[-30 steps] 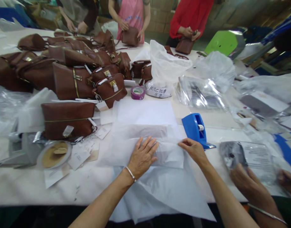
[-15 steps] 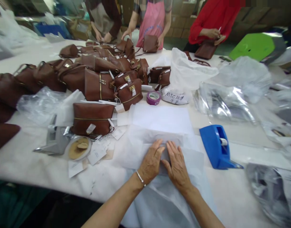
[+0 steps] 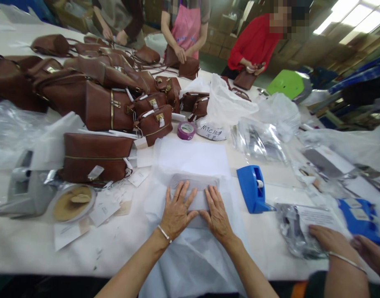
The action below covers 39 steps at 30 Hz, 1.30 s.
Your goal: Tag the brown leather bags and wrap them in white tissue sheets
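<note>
My left hand (image 3: 179, 209) lies flat with its fingers spread on a grey, rectangular flat item (image 3: 197, 202) under thin, see-through paper. Beside it, my right hand (image 3: 217, 213) presses flat on the same item, fingers stretched out. The two thumbs nearly meet at the middle. White tissue paper (image 3: 190, 159) spreads out beyond the hands, and more thin sheet (image 3: 192, 260) hangs toward me between my forearms. What the grey item is, I cannot tell. A blue tape dispenser (image 3: 250, 190) stands to the right of my right hand.
Left are a brown leather pouch (image 3: 96, 155), paper tags (image 3: 104, 209), a round tape roll (image 3: 72, 203) and a grey dispenser (image 3: 31, 186). Brown bags (image 3: 106, 103) and purple tape (image 3: 186, 130) lie beyond. A co-worker's hand (image 3: 328, 238) touches a plastic-wrapped packet (image 3: 297, 229). People stand opposite.
My hands have moved apart and flattened out, uncovering more of the grey item. A co-worker's hands have appeared at the right. The camera view has shifted and tilted.
</note>
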### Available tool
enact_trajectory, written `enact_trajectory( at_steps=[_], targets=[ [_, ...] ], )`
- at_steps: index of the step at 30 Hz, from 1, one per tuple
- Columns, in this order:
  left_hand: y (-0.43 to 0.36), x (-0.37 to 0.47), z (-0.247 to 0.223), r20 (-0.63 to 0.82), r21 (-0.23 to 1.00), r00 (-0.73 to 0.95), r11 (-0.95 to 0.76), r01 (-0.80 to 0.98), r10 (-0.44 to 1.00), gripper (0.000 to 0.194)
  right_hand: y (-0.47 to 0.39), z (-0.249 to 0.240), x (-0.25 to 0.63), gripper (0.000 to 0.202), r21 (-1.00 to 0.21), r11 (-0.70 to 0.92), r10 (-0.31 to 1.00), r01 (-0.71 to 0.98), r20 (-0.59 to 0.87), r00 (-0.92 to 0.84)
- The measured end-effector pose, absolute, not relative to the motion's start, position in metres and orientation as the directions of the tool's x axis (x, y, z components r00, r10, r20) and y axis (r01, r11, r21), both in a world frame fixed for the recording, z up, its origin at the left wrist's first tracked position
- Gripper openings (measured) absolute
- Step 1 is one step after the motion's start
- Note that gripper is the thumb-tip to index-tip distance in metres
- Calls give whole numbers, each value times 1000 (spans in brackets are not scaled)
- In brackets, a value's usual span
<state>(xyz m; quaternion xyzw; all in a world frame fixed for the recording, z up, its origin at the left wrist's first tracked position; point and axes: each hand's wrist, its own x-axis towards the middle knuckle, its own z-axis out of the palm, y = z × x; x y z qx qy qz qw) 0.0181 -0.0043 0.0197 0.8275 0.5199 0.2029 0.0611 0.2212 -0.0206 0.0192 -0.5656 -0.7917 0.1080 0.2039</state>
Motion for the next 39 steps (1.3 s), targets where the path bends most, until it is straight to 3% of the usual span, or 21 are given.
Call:
enact_trajectory(
  at_steps=[7,11,13,17,21,26,29,33,36,38,39],
  targets=[
    [-5,18,19,281,279,367,-442,853,887,65,-13,6,261,65,-758,-13,996,652,51,80],
    [-4,20,20,275,272,359,-430,861,892,62,-33,17,307,63,-853,-291,847,433,-19,531],
    [-4,20,20,253,261,372,-433,863,893,63,-53,23,326,63,-864,-379,798,331,-124,590],
    [-3,20,19,215,240,384,-429,871,898,63,-86,28,335,53,-824,-468,857,319,-335,392],
    [-2,19,17,204,239,384,-426,872,901,61,-92,30,321,38,-852,-390,916,350,-320,242],
    [-2,19,16,195,242,389,-429,870,900,61,-86,37,322,32,-913,-254,957,319,-190,218],
    [-2,18,16,192,257,390,-429,866,901,62,-84,39,326,29,-921,-324,942,214,-294,160],
    [-2,18,14,201,273,389,-433,859,899,61,-81,38,321,37,-897,-436,896,73,-440,-57],
    [-2,17,12,199,276,389,-433,858,899,62,-84,36,314,22,-899,-348,912,266,-391,-126],
    [-2,16,10,203,272,395,-439,857,896,63,-88,35,310,8,-865,-122,957,486,-233,-175],
    [-2,15,9,212,268,397,-444,855,893,63,-90,35,309,11,-811,11,965,585,-145,-219]
  ],
)
